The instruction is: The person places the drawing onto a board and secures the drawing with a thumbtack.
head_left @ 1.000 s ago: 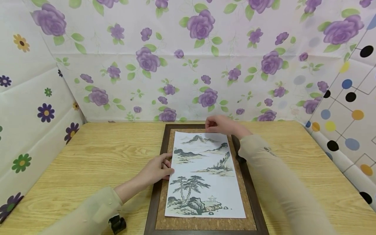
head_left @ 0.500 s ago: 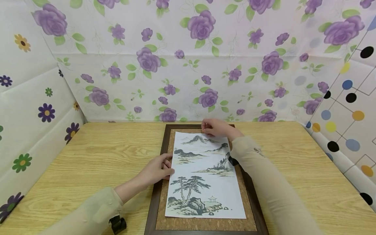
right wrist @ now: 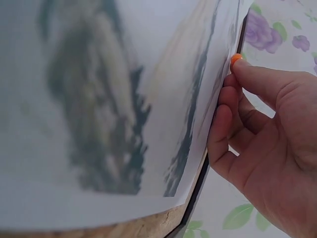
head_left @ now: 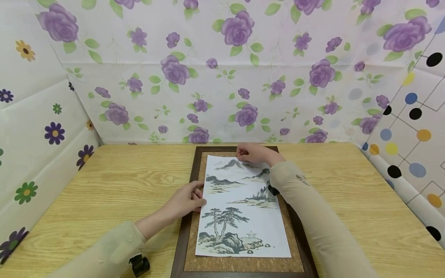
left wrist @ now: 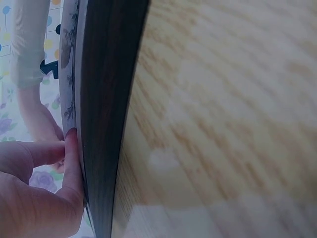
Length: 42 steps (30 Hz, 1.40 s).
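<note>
A white sheet of paper (head_left: 257,227) printed with an ink landscape of mountains and pines lies on a cork board (head_left: 243,265) with a dark brown frame (head_left: 182,239). The left hand (head_left: 182,200) rests at the sheet's left edge, thumb and index fingertips spread and touching it there. At the sheet's top edge, the right hand (head_left: 255,152) pinches a small push pin with an orange head (right wrist: 236,58) between thumb and fingers. The pin's point is hidden, so whether it enters the paper cannot be seen. The right wrist view shows the fingers close against the paper.
The framed board lies on a light wood-grain table (head_left: 139,170). Behind it hangs a cloth with purple roses (head_left: 222,85). A flower-print panel (head_left: 38,127) stands at the left and a dotted one (head_left: 410,127) at the right.
My right hand has moved left and slightly down, from above the board's top edge onto the sheet's upper edge. The left hand and the paper have stayed in place.
</note>
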Tool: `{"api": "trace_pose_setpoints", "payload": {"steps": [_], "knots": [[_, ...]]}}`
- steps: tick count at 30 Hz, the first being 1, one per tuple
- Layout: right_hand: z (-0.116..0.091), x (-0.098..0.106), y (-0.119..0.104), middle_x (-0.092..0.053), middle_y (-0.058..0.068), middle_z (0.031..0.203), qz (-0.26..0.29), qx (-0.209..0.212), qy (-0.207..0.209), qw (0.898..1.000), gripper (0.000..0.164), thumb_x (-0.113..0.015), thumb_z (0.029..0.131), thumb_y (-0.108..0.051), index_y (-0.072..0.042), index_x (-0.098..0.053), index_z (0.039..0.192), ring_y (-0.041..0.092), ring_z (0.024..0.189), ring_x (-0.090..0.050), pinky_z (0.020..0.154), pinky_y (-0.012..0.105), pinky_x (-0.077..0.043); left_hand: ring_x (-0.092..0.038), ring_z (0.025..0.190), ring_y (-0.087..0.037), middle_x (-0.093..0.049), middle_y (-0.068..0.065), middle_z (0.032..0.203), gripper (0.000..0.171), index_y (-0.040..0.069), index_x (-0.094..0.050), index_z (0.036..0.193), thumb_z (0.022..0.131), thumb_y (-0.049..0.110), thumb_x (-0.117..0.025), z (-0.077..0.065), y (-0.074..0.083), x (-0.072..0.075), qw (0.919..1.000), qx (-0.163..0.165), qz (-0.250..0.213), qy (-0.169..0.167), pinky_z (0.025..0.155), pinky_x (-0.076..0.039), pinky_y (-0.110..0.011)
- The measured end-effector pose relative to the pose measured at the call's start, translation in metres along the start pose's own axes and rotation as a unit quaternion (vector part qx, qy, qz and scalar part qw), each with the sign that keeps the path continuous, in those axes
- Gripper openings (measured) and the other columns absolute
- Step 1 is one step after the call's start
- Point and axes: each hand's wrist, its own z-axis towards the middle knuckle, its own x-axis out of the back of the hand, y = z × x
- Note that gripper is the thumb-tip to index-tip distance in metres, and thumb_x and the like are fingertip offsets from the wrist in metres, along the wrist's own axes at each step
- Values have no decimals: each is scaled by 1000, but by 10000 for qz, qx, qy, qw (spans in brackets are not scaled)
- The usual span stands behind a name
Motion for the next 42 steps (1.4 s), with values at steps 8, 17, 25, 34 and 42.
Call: {"api": "trace_pose_setpoints", "payload": {"steps": [8,17,25,34,42], "knots": [[2,1,-5,-56,3,85,-253,-37,-59,9997,11,-54,102,-16,-9,-58,94,14,71,-49,70,29,-42,-59,77,-15,-56,-10,95,60,-2,-40,147,92,3,-63,-1,0,0,10000,-12,9,21,71,-61,-31],[3,-1,-4,-59,3,85,-314,-41,34,9995,9,-54,102,-17,-10,-57,98,12,69,-51,69,28,-43,-59,75,-13,-55,-9,94,60,-4,-40,146,90,3,-62,-2,1,-1,10000,-51,60,26,69,-61,-30],[2,0,-7,-59,4,86,-249,-122,59,9996,10,-54,102,-18,-10,-58,98,13,69,-51,69,28,-43,-59,76,-14,-56,-10,95,60,-3,-40,147,91,2,-63,1,-1,0,10000,-5,36,38,69,-60,-31],[4,-1,-4,-59,3,86,-289,-146,29,9995,11,-54,102,-18,-10,-58,97,13,70,-51,70,28,-43,-59,76,-14,-56,-10,95,60,-3,-40,146,91,3,-63,1,-4,-1,10000,-56,22,-6,69,-60,-32],[4,1,-3,-57,1,81,-333,-249,-4,9991,10,-54,102,-20,-12,-57,96,13,68,-48,69,28,-41,-59,76,-14,-56,-10,96,59,-2,-41,146,91,3,-63,2,-3,-1,10000,-52,40,26,69,-60,-31]]}}
